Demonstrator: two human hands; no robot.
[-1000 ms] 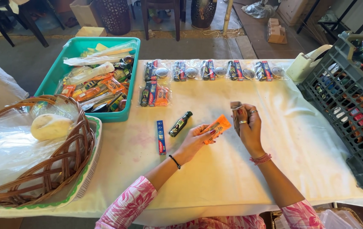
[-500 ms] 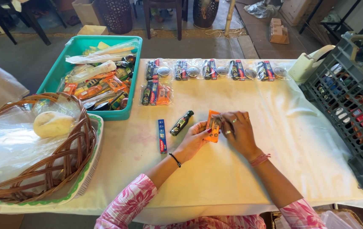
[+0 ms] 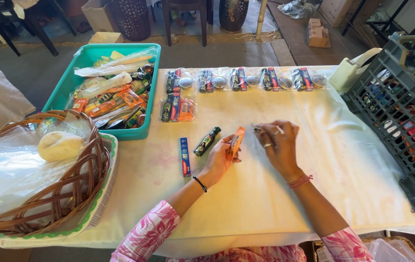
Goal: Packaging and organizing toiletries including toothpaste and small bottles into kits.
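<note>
My left hand holds a small orange sachet upright above the white tablecloth. My right hand is just right of it, fingers curled, pinching something small near the fingertips that I cannot make out. Left of my left hand lie a small dark bottle and a blue stick-shaped pack on the cloth.
A teal tray of mixed sachets and packets sits at the far left. Clear bags of grouped items line the far edge. A wicker basket with plastic is at left, a grey crate at right, a tape dispenser beside it.
My hands came together over the orange sachet, then parted again. The right hand has lowered toward the cloth and the sachet now stands upright in my left hand.
</note>
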